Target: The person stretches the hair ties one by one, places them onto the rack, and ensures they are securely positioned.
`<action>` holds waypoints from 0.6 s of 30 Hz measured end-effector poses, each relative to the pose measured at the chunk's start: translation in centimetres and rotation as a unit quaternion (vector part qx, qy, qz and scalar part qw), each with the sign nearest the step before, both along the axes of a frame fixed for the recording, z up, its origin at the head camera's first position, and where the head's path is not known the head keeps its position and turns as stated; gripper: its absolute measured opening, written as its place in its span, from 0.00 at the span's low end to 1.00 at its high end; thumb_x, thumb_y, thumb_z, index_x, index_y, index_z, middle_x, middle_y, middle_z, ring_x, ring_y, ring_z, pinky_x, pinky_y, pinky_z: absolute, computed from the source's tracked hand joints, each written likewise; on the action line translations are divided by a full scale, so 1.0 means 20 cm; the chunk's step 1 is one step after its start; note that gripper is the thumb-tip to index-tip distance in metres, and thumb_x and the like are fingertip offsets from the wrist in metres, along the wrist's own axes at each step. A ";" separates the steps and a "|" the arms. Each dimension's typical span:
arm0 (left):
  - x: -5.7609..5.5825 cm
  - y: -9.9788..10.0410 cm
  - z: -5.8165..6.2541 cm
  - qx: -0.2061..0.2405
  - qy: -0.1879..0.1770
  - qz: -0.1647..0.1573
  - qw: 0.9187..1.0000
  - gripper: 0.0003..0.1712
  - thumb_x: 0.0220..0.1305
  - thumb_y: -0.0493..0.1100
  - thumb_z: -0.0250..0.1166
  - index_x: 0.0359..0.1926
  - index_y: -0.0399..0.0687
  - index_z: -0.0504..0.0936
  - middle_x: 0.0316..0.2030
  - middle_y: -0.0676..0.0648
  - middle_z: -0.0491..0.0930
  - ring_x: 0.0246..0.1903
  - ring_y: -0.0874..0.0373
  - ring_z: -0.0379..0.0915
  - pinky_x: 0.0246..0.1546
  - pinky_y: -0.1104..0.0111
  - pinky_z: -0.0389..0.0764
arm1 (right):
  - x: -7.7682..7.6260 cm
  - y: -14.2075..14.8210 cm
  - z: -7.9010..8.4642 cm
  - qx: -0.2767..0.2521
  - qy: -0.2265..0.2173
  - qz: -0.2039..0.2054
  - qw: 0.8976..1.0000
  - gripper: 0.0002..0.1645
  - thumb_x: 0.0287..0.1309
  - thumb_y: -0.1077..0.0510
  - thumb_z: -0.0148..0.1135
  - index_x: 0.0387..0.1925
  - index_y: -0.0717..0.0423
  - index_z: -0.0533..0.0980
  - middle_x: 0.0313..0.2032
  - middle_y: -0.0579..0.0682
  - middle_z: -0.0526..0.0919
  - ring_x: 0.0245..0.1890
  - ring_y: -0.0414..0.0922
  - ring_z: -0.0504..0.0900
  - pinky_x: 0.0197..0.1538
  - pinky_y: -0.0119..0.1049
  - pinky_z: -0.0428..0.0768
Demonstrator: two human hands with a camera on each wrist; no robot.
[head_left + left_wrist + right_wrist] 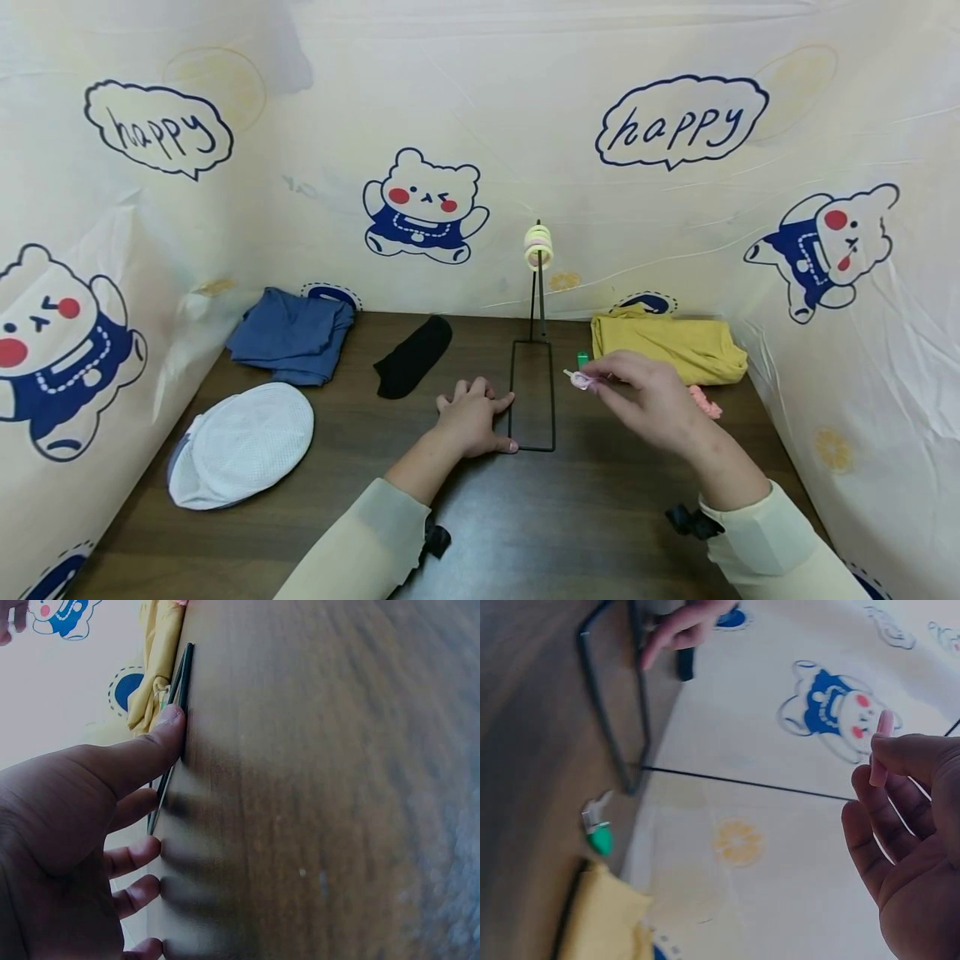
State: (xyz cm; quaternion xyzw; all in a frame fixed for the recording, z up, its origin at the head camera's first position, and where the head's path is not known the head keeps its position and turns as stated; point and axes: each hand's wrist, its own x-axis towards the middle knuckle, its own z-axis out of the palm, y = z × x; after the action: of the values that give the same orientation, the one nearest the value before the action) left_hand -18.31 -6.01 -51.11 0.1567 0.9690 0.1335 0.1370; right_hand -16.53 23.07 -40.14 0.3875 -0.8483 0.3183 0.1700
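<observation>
A black wire stand point(553, 400) has a rectangular base on the table and an upright rod. Near its top, several pale yellow and pinkish rings point(537, 247) sit on the rod. My left hand point(471, 419) rests at the base's left side, fingers spread; its thumb point(166, 731) presses on the wire at the near corner. To the right of the base, my right hand point(660, 406) pinches a small pink ring point(882, 750) between thumb and fingers, held above the table. The ring appears nearly edge-on in the right wrist view.
A key with a green head point(598, 836) lies near a folded yellow cloth point(667, 346). A coral-pink item point(705, 402) is partly behind the right hand. Leftward are a black sock point(414, 357), folded blue cloth point(292, 333) and white mesh bag point(251, 442). Printed sheeting point(525, 100) encloses the table.
</observation>
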 end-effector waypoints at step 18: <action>-0.01 0.00 -0.01 0.002 -0.001 0.001 1.000 0.52 0.52 0.72 0.75 0.77 0.73 0.66 0.59 0.50 0.67 0.58 0.46 0.58 0.53 0.42 0.60 | 0.01 -0.20 0.31 -0.111 0.109 0.085 0.984 0.16 0.70 0.51 0.67 0.47 0.59 0.86 0.43 0.50 0.89 0.39 0.43 0.86 0.49 0.27 0.80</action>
State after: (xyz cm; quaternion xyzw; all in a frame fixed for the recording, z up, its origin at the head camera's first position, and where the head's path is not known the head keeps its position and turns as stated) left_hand -18.48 -5.98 -51.22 0.1554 0.9688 0.1355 0.1376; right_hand -16.31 19.03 -34.03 0.4696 -0.7478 0.3799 0.2758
